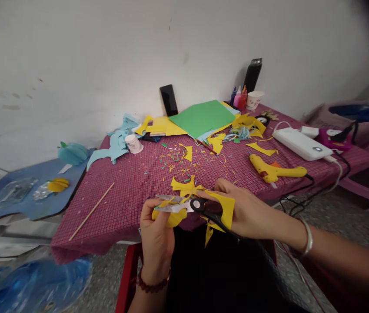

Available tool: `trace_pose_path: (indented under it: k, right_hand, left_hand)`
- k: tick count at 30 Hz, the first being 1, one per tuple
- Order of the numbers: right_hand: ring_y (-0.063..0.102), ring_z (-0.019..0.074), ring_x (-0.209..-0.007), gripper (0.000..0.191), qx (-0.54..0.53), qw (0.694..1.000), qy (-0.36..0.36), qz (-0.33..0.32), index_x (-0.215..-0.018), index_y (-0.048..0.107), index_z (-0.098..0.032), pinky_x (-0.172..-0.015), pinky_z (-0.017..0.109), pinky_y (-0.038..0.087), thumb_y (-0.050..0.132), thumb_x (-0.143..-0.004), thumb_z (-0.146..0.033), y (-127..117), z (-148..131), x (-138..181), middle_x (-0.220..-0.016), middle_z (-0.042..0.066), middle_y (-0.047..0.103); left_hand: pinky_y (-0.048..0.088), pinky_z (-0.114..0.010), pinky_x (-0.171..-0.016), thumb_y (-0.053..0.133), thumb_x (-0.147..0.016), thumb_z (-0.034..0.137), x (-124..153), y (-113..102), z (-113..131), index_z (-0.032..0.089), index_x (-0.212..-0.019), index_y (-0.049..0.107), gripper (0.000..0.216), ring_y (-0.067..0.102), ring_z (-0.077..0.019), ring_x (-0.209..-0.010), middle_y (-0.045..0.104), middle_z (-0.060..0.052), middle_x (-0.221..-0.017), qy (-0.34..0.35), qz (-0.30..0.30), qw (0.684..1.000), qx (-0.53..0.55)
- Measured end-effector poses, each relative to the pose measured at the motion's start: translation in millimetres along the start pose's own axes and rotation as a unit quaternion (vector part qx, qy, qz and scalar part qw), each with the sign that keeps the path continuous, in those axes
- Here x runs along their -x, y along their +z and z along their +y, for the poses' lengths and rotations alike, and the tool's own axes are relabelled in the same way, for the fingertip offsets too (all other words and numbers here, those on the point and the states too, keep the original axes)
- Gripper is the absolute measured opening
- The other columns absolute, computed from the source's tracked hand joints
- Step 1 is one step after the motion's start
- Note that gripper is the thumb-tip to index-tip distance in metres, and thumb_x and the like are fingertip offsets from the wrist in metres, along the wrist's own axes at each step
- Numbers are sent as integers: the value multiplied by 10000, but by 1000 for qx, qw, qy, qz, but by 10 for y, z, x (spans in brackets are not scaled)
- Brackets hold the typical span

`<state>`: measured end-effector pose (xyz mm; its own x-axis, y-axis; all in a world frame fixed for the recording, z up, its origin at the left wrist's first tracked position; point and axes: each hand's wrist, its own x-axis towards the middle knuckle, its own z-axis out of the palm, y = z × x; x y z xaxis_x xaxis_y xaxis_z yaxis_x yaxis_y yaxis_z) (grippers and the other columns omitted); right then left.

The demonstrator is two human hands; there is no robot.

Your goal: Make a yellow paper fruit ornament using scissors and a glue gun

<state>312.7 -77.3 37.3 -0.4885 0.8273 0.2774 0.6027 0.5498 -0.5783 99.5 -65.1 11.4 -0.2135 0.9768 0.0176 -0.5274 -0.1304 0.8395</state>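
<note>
My left hand (156, 232) is closed on a piece of yellow paper (173, 216) just in front of the table's near edge. My right hand (247, 211) grips black-handled scissors (200, 205), whose silvery blades reach left into the paper by my left fingers. A larger yellow scrap (226, 208) hangs over my right hand's fingers. Both hands are held over my dark lap, close together.
The table has a red checked cloth (128, 195) strewn with paper scraps. On it lie a yellow glue gun (274, 170), a white power bank (301, 144), a green sheet (202, 116), a wooden stick (91, 211), a paper cup (134, 143) and glue bottles (239, 98).
</note>
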Motion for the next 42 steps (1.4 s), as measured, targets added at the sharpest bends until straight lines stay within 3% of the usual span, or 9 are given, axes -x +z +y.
trace_pose_path:
  k: [5,10,22,34,39,42]
  right_hand:
    - [457,162,-715,115,3,1000,-5,5,-978,660,-213,-591,267,372,619,-886,-270,-20,-13,12,-796,25,491]
    - [447,159,-701,180,10,1000,-4,9,-1009,652,-219,-584,267,370,622,-890,-350,-21,10,25,-803,22,475]
    - [469,148,-705,51,-10,1000,-14,-13,-916,623,-198,-594,267,361,616,-872,-222,-21,23,35,-803,15,455]
    - [465,152,-718,180,-7,1000,-12,-23,-1056,617,-196,-614,265,369,611,-881,-235,28,37,71,-831,15,438]
    - [458,161,-739,322,-3,1000,-26,-11,-1223,557,-217,-632,262,384,592,-905,-255,52,20,78,-853,25,443]
    - [453,172,-768,270,-10,999,-42,3,-1181,561,-209,-652,266,398,576,-928,-303,62,-7,74,-868,39,473]
  left_hand:
    - [583,-263,-671,869,-607,259,1,-9,-10,217,-735,618,285,694,-132,-714,710,38,-800,5,-8,1000,-8]
    - [582,-276,-674,879,-578,261,-5,12,4,215,-708,620,294,690,-149,-753,698,37,-797,-1,2,1000,-1]
    - [582,-254,-633,873,-597,243,-10,-4,-28,218,-729,621,286,687,-126,-655,706,44,-739,-19,-14,1000,10]
    - [573,-243,-622,876,-584,219,-3,-29,-118,203,-708,641,266,684,-136,-667,703,17,-739,-3,-42,999,-20]
    - [573,-227,-637,899,-551,232,12,-15,-158,200,-696,625,312,676,-115,-655,694,35,-731,-14,-37,999,15]
    - [567,-214,-644,914,-516,217,27,7,-180,205,-699,617,348,676,-107,-651,703,40,-733,-25,-31,999,24]
